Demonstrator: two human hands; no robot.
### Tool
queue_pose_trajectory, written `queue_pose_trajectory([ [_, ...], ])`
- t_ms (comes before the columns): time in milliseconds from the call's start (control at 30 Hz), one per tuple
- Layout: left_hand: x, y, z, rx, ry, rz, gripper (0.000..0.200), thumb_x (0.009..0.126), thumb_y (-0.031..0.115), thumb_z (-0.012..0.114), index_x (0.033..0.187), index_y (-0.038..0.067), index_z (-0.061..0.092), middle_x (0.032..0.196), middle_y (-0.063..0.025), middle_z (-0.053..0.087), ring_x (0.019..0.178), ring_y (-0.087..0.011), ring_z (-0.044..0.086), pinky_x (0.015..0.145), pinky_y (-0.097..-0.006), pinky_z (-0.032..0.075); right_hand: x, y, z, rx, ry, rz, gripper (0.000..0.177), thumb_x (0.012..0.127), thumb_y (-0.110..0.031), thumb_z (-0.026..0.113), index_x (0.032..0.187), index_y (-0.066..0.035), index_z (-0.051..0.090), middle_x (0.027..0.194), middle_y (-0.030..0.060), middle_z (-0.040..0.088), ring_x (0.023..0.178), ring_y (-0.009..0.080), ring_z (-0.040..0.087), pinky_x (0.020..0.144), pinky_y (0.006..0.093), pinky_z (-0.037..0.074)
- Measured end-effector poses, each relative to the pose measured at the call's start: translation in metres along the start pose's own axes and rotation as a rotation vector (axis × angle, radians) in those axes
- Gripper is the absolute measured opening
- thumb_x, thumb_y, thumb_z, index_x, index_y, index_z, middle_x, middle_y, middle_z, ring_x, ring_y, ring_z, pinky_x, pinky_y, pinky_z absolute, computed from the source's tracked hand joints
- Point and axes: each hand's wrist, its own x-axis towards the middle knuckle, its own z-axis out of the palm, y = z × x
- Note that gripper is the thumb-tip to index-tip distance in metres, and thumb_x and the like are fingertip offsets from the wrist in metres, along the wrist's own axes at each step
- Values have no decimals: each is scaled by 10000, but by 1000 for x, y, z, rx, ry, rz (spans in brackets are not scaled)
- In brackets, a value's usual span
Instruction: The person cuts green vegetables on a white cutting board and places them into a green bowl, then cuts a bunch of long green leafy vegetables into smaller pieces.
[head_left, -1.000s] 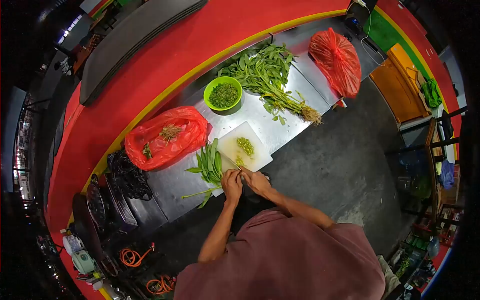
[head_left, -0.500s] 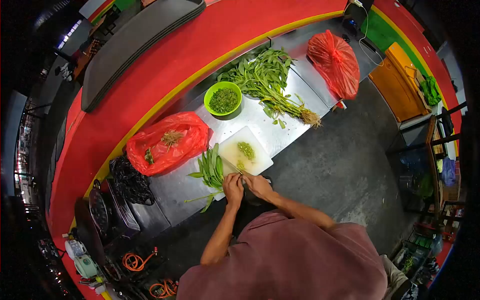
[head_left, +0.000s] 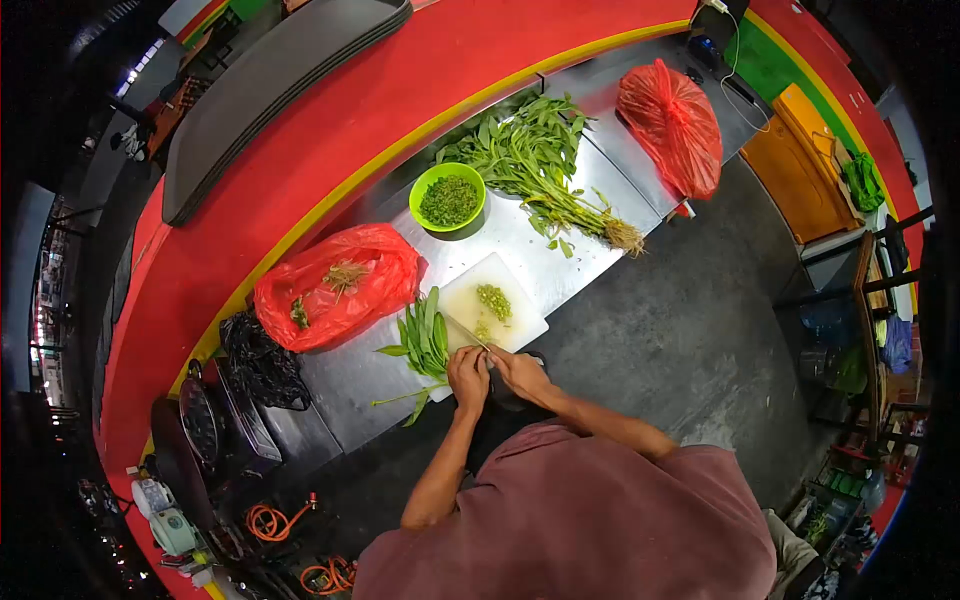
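Leafy green stems lie at the left edge of the white cutting board, long axis pointing away from the left hand, which pinches their near ends. Right hand, just beside it, grips a knife.

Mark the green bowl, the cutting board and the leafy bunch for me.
green bowl (head_left: 415,198), head view, left rim.
cutting board (head_left: 520,315), head view, bare right part.
leafy bunch (head_left: 425,335), head view, middle of leaves.

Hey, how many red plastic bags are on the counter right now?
2. The open red bag lies left of the cutting board, with scraps on it. The closed red bag sits at the counter's far right end, beyond the bunch of greens.
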Motion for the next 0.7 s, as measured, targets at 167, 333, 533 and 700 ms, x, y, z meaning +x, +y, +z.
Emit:
queue_pose_trajectory([
  [167,-3,6,-3,47,12,66,151,872,42,695,1011,1,738,983,-146,662,916,-366,622,836,-454,484,1,-9,-5,-93,-40,49,429,1079,-293,484,1461,-106,543,778,283,663,683,457,658,625,528,491],
  [333,-3,0,0,-4,8,47,152,870,23,691,1015,6,733,979,-145,657,914,-365,620,832,-446,485,6,2,5,-35,-6,-10,438,1074,-278,479,1486,-132,508,787,279,676,706,480,655,655,551,511],
  [533,-3,0,0,-24,22,21,154,873,22,690,1019,10,737,988,-146,662,918,-368,620,844,-450,487,-1,-1,-4,-87,-23,-18,441,1078,-269,468,1472,-78,514,738,271,653,647,447,652,603,519,503],
  [700,-5,3,-2,58,21,71,156,883,26,675,1025,-8,730,1003,-147,671,939,-366,619,849,-459,488,13,1,8,-212,27,-92,426,1083,-273,456,1468,-104,526,777,248,693,654,451,658,625,524,532],
])
